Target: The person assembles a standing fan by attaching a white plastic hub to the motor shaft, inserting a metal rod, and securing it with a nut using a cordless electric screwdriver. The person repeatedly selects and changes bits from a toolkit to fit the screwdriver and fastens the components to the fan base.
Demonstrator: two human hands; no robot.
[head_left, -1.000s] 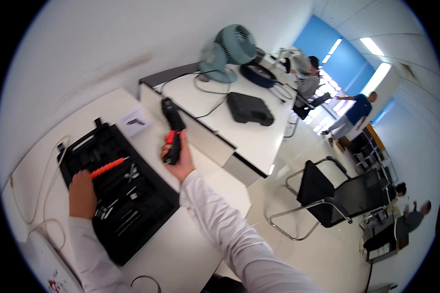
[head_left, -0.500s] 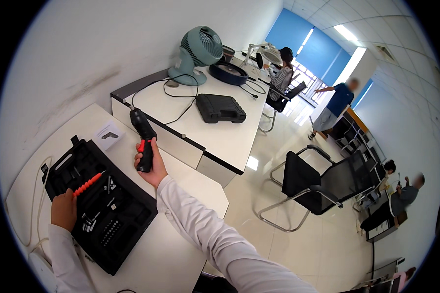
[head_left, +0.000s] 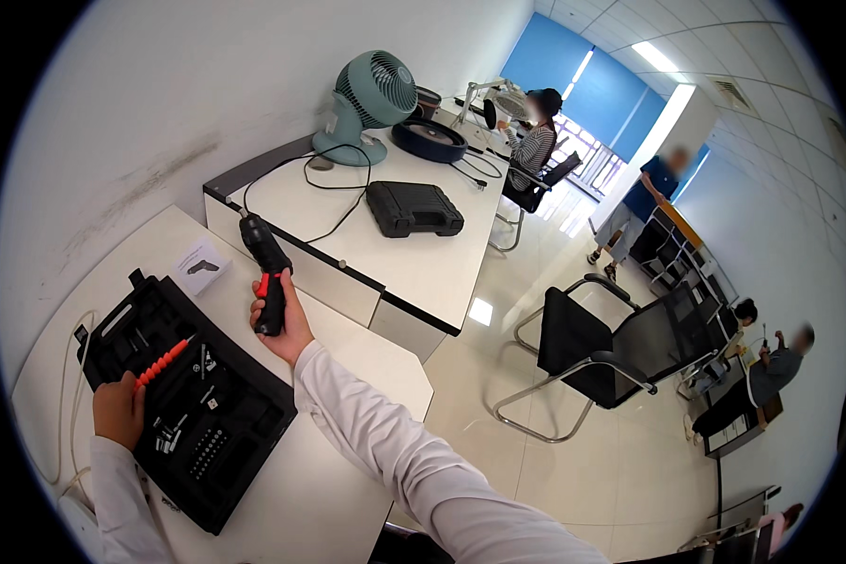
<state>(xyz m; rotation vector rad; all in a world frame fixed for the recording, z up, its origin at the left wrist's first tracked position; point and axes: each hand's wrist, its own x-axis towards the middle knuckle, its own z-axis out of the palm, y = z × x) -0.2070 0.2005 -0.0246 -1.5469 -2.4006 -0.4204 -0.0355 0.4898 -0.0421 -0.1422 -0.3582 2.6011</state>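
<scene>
My right hand (head_left: 292,327) is wrapped round the handle of a black and red cordless screwdriver (head_left: 265,246), held up over the desk with its chuck pointing away. In my left hand (head_left: 118,414) is one end of an orange-red ribbed flexible bit extension (head_left: 165,361); its metal tip points to the upper right. The extension is above an open black tool case (head_left: 269,428). Several small bits (head_left: 207,455) stand in rows in the case, with silver sockets (head_left: 167,438) and other metal pieces beside them. The screwdriver and the extension are apart.
A white printed leaflet or box (head_left: 200,266) lies beyond the case. The adjoining desk (head_left: 421,282) holds a closed black case (head_left: 415,209), a green fan (head_left: 376,94) and a looping cable. A black chair (head_left: 573,334) stands at the right; several people are farther off.
The view has shifted slightly. Both hands keep their holds, with little movement relative to the case. A standing person in the background has lowered an outstretched arm.
</scene>
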